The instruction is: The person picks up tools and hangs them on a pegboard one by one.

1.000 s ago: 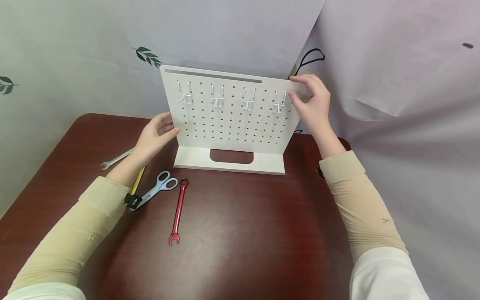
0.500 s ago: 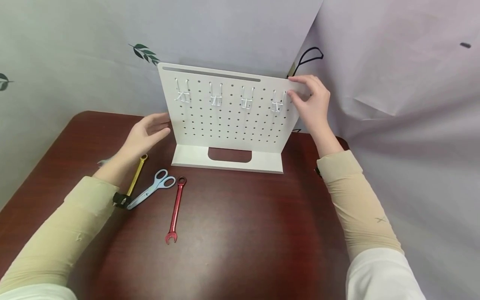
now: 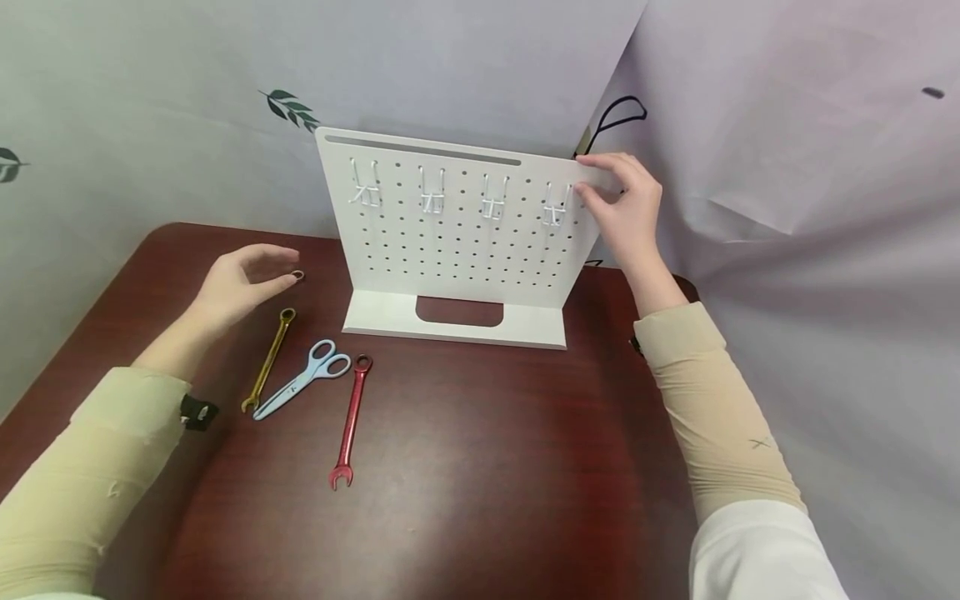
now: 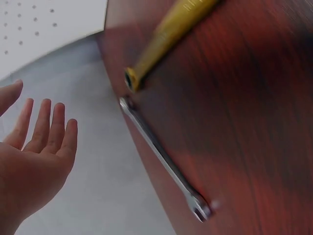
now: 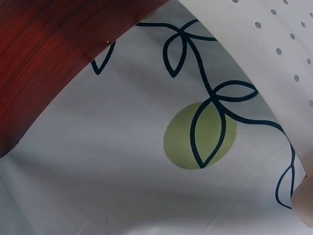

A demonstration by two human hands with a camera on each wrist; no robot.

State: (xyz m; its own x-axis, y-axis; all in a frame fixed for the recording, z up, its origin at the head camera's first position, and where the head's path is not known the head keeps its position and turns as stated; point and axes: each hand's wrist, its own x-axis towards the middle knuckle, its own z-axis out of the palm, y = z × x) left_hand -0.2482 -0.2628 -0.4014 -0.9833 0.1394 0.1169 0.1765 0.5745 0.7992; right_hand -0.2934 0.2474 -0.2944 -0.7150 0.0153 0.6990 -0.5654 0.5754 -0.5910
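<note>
**White pegboard [image 3: 461, 250] pinched at its top right corner**

And there's the left hand [image 3: 238, 282], up in the air left of the board, fingers extended, thumb well apart, holding nothing! Across on the right, the right hand [image 3: 628, 198] pinches the board's corner, thumb against the front face. Between them the board stands on its flat base plate [image 3: 382, 313] at the table's far side, four white wire hooks [image 3: 492, 202] in a row near its top. Beside the left hand lies a silver combination wrench [image 4: 161, 152], largely hidden from the head camera. Nearer, a yellow combination wrench [image 3: 270, 358]; just right of it, light-blue scissors [image 3: 303, 381], tips pointing near-left; right again, a red combination wrench [image 3: 351, 421]. All on a dark reddish wooden table [image 3: 480, 467], leaf-printed cloth [image 3: 450, 67] behind.
</note>
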